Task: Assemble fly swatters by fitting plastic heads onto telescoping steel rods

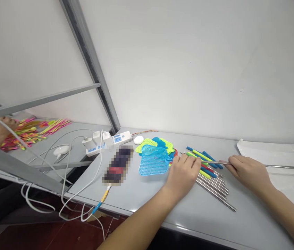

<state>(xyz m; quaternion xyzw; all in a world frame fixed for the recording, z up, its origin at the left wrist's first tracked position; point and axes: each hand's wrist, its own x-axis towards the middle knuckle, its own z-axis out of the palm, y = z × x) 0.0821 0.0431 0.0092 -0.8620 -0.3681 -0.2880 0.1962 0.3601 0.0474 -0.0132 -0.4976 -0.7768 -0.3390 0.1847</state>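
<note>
A blue mesh fly swatter head (154, 163) sticks out to the left of my left hand (184, 173), which is closed around its neck. From that hand a thin metal rod (287, 166) runs right, through the closed fingers of my right hand (249, 173), and on past the frame's edge. How head and rod meet is hidden in my left hand. Behind the blue head lie more swatter heads in yellow-green (147, 143), blue and red. Between and below my hands, several metal tubes (216, 192) with blue, green and red grips (205, 174) rest on the table.
A blurred-out phone (118, 165) on a cable lies left of the swatters. Power strips (122, 138) with chargers and a white round object (139, 140) stand behind it. Clear plastic wrapping (279, 149) lies right. Beyond a metal post (94, 69), another person's hand (2, 130) touches colourful sticks.
</note>
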